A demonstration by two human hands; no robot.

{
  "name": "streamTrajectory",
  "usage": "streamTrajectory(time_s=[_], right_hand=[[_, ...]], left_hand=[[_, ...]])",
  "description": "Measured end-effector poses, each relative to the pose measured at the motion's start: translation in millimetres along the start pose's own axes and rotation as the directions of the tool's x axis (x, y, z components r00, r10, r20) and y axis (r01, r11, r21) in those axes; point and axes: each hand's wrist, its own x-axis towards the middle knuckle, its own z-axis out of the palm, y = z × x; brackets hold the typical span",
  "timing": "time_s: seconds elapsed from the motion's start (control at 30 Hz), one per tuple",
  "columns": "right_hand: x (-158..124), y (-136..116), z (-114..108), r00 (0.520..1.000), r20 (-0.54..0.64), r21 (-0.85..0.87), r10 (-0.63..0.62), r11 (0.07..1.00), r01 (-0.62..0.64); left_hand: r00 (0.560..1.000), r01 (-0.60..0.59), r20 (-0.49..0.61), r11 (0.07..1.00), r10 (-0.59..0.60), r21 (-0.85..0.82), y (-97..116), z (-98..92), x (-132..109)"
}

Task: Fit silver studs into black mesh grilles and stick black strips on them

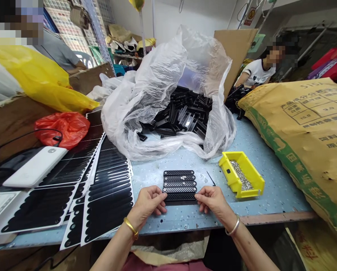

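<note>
Several black perforated strips [179, 183] lie side by side in a stack on the blue table, with a few small silver pieces [183, 177] on top. My left hand [153, 201] pinches the left end of the nearest strip between thumb and fingers. At that strip's right end, my right hand [209, 199] pinches it the same way. A thin black tool [211, 178] lies just beyond my right hand. Farther right stands a yellow bin [232, 184] holding many small metal parts [241, 175].
Behind the strips, a clear plastic bag [145, 98] gapes around many black pieces [185, 113]. Sheets of black stickers [109, 188], a white power bank [35, 167] and a red bag [62, 130] lie left. A large yellow sack [306, 124] leans in from the right. Two people sit farther back.
</note>
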Motion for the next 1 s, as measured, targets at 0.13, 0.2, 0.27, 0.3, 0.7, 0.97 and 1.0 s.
streamTrajectory(time_s=[0.13,0.2,0.27,0.3,0.7,0.97,1.0], right_hand=[[0.4,0.1,-0.3,1.0,-0.005,-0.002,0.0,1.0,0.0],[0.7,0.5,-0.5,1.0,-0.006,-0.004,0.002,1.0,-0.002],[0.9,0.8,-0.6,1.0,-0.005,-0.006,0.003,1.0,-0.003],[0.9,0.8,-0.5,1.0,-0.006,-0.007,0.003,1.0,-0.003],[-0.9,-4.1,2.1,1.0,-0.002,-0.033,0.009,0.999,-0.009],[-1.8,-2.2,2.4,1.0,-0.01,-0.055,-0.009,0.998,0.008],[-1.9,-2.0,2.4,1.0,-0.011,-0.055,-0.012,0.998,0.012]], left_hand=[[1.0,-0.003,-0.006,1.0,0.003,0.0,-0.6,0.1,0.2],[1.0,-0.008,0.014,1.0,0.009,-0.017,-0.7,-0.9,0.1],[0.999,-0.012,0.031,0.999,0.013,-0.032,-0.9,-2.1,0.0],[0.999,-0.012,0.037,0.999,0.014,-0.038,-1.0,-2.7,0.1],[0.998,0.018,0.066,1.0,-0.017,-0.01,-0.6,-3.5,7.4],[1.0,-0.01,0.025,1.0,0.01,-0.013,-0.9,-0.9,2.3],[1.0,-0.008,0.028,1.0,0.008,-0.02,-0.3,-1.5,1.9]])
